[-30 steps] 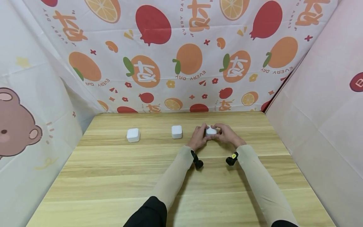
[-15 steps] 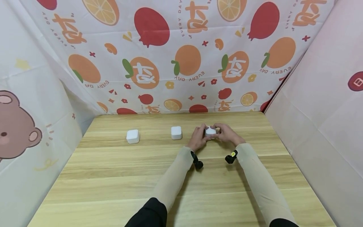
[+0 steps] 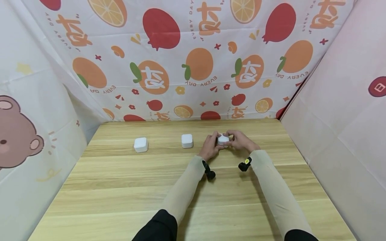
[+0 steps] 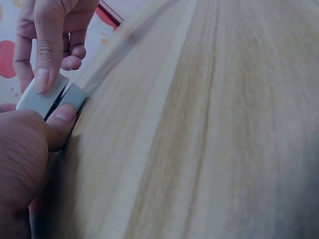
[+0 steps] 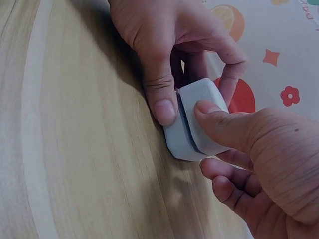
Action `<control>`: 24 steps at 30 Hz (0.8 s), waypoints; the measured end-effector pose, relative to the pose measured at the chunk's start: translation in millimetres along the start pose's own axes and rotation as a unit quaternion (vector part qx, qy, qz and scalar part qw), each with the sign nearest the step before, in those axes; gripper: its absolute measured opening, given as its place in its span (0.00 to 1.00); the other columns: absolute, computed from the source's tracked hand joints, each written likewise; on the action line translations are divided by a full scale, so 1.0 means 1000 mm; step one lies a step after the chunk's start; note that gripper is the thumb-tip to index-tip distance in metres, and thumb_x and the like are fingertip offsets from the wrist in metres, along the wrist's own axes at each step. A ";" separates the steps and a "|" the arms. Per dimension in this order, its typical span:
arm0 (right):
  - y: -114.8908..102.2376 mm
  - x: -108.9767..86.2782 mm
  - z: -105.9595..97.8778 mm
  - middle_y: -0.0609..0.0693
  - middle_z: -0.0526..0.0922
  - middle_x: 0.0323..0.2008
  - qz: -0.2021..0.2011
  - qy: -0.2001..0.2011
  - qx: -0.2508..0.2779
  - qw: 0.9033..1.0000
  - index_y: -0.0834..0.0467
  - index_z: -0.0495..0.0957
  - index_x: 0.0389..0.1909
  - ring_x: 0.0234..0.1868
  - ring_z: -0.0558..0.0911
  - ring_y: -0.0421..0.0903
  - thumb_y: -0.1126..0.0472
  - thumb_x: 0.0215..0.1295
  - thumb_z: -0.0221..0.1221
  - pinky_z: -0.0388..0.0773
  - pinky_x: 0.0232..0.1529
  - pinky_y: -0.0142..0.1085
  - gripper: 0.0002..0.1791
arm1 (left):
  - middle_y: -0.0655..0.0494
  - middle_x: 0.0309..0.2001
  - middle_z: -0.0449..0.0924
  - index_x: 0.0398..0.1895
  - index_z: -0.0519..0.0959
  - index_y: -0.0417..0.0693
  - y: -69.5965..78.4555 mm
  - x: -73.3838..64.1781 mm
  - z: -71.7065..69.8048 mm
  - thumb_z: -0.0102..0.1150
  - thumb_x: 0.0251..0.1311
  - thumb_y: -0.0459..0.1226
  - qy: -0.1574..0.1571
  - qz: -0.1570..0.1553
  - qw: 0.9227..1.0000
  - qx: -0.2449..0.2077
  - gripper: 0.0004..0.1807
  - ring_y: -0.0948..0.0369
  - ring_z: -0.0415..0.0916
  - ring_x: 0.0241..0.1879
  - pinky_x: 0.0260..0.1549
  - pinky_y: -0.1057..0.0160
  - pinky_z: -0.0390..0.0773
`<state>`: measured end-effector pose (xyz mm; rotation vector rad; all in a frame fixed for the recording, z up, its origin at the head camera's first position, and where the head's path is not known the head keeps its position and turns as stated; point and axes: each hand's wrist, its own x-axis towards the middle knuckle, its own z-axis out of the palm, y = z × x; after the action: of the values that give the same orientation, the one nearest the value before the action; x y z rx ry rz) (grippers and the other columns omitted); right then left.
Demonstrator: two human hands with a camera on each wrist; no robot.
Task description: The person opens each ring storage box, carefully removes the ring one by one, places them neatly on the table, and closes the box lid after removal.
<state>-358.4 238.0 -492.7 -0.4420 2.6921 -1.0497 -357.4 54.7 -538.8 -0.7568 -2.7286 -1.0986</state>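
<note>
Table [image 3: 120,194], white box [image 3: 141,145] far left, second box [image 3: 187,141] right of it, fruit-print cloth [image 3: 199,63] farthest, bear-print cloth [image 3: 18,134] left, pale cloth [image 3: 337,124] right

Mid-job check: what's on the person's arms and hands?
The left hand and right hand are bare. Beige sleeves reach the wrists, with black sleeves further up. Each wrist carries a small black camera: left camera, right camera, the latter with a yellow patch. No cables show.
</note>
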 end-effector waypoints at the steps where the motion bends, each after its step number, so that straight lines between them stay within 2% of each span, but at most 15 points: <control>1: 0.000 0.000 0.000 0.50 0.77 0.44 0.002 0.000 0.001 1.000 0.46 0.75 0.39 0.23 0.74 0.44 0.58 0.54 0.63 0.73 0.21 0.33 0.12 | 0.55 0.50 0.75 0.47 0.63 0.53 0.000 0.000 0.000 0.62 0.50 0.44 0.000 0.000 1.000 0.000 0.24 0.58 0.68 0.48 0.52 0.58 0.70; 11: -0.001 0.001 -0.001 0.42 0.76 0.43 0.031 0.001 0.017 0.999 0.42 0.75 0.39 0.32 0.72 0.47 0.53 0.53 0.63 0.70 0.31 0.35 0.12 | 0.53 0.49 0.73 0.47 0.63 0.55 -0.001 0.000 0.001 0.62 0.50 0.44 0.002 -0.007 1.000 -0.011 0.24 0.58 0.68 0.47 0.50 0.57 0.71; 24: -0.006 0.003 -0.007 0.45 0.77 0.42 0.022 -0.019 -0.023 0.999 0.46 0.74 0.38 0.36 0.72 0.46 0.53 0.56 0.60 0.68 0.36 0.35 0.10 | 0.53 0.49 0.74 0.50 0.63 0.52 0.003 -0.001 -0.004 0.64 0.50 0.41 -0.002 -0.006 1.000 -0.022 0.26 0.57 0.69 0.47 0.52 0.57 0.70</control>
<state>-361.9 236.7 -483.7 -0.4052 2.6845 -0.9583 -355.0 53.7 -534.3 -0.7497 -2.7243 -1.1644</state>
